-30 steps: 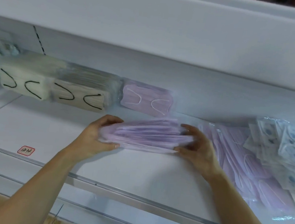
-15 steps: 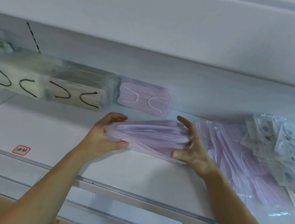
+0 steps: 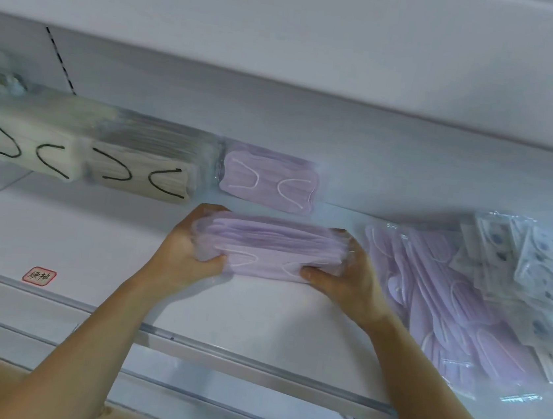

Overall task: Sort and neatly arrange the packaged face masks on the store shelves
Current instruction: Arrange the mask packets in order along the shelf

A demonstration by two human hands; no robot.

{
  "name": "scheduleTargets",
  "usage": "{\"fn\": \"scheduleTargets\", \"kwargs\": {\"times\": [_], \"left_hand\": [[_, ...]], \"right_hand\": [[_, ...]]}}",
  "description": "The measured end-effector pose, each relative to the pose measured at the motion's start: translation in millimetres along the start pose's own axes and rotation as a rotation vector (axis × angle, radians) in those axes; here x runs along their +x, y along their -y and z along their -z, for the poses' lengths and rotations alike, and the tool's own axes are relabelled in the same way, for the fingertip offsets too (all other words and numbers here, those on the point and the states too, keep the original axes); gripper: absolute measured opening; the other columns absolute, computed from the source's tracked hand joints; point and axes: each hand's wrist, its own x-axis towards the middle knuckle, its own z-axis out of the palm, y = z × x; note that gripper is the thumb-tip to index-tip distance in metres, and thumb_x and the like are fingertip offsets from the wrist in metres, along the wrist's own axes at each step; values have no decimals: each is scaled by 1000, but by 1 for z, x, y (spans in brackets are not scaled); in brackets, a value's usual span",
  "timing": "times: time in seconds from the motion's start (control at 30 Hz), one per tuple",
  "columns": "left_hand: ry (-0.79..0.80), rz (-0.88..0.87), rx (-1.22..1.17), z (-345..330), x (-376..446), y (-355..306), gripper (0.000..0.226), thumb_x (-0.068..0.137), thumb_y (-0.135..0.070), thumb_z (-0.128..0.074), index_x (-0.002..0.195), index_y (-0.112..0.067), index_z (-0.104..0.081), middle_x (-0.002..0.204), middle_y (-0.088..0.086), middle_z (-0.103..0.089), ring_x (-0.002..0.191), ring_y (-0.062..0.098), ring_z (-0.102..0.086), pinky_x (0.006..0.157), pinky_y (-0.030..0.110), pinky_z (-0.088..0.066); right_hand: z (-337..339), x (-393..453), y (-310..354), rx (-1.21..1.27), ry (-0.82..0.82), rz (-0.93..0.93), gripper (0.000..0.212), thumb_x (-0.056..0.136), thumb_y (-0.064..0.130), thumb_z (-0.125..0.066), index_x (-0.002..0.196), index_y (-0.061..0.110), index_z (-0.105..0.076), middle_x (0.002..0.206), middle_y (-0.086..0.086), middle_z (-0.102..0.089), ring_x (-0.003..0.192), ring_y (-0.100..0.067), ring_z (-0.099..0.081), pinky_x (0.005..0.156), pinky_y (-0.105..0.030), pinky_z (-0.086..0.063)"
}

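**Lilac stack turned on edge at mid-shelf**

The left hand [image 3: 191,251] and right hand [image 3: 343,275] each gripped an end of the lilac mask stack [image 3: 270,248], fingers curled behind, thumbs pressing the front. Half a second earlier the stack lay flatter and looser; it now stood squared on its long edge on the shelf [image 3: 75,238], ear loops facing forward (plastic wrap blurred). It sat just in front of the upright lilac pack [image 3: 268,177]. Judged ready to slide back. The loose lilac packs [image 3: 445,314] at right remained unsorted.
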Motion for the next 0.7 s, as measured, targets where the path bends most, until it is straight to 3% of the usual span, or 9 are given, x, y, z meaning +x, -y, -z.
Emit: {"fn": "scheduleTargets", "kwargs": {"times": [0.07,0.13,0.2,0.27,0.37,0.47,0.53,0.63,0.7], "left_hand": [[20,-14,24,6,2,0,59,75,-4,-72,128,-26,-56,124,-20,-62,119,4,-58,103,15,-41],[52,4,47,8,2,2,63,73,-14,-72,133,-25,-53,128,-23,-60,123,2,-55,104,14,-38],[65,31,44,4,0,4,65,72,-15,-71,134,-20,-52,126,-21,-61,121,2,-58,102,14,-40],[27,48,37,-2,-1,3,60,70,-22,-70,128,-23,-55,117,-25,-64,112,0,-62,96,13,-43],[-67,56,8,-1,3,1,52,63,-33,-69,114,-28,-56,103,-31,-65,96,-6,-63,87,9,-44],[-79,68,1,7,10,4,51,63,-32,-66,112,-30,-54,98,-30,-65,90,-6,-60,84,10,-43],[-51,60,5,8,14,5,51,66,-27,-66,114,-29,-53,100,-20,-65,89,-5,-60,82,10,-43],[26,13,48,3,14,11,44,73,-18,-70,114,-13,-55,105,11,-64,94,1,-60,86,15,-44],[25,-10,55,1,13,13,40,75,-11,-70,112,-14,-55,106,16,-64,95,2,-60,86,18,-46]], "right_hand": [[7,2,0,-43,-18,19,61,66,12,-94,115,27,-62,104,16,-74,98,-4,-68,86,-20,-52],[6,1,-3,-61,-11,27,62,66,14,-84,121,27,-57,105,12,-71,93,-5,-67,84,-25,-53],[1,-1,-9,-68,-18,25,56,68,9,-71,121,15,-54,93,16,-70,78,0,-63,74,-23,-51],[-3,-1,-12,-53,-34,47,54,69,2,-65,121,4,-53,88,21,-69,76,3,-62,74,-17,-48],[-2,4,-8,-63,-77,46,54,69,6,-66,121,19,-57,95,14,-69,83,-8,-63,76,-25,-49],[2,7,-9,-27,-106,29,50,68,7,-67,113,27,-62,98,1,-68,85,-21,-60,78,-38,-50],[1,6,-9,-35,-77,25,50,69,11,-70,115,31,-64,100,-5,-72,86,-30,-64,81,-49,-53],[-9,0,-8,-5,-36,8,54,69,22,-80,120,19,-62,103,-1,-75,93,-18,-69,86,-44,-55],[-13,-4,-7,-4,-53,-7,57,68,28,-81,121,21,-61,104,2,-74,95,-14,-69,87,-45,-56]]}}
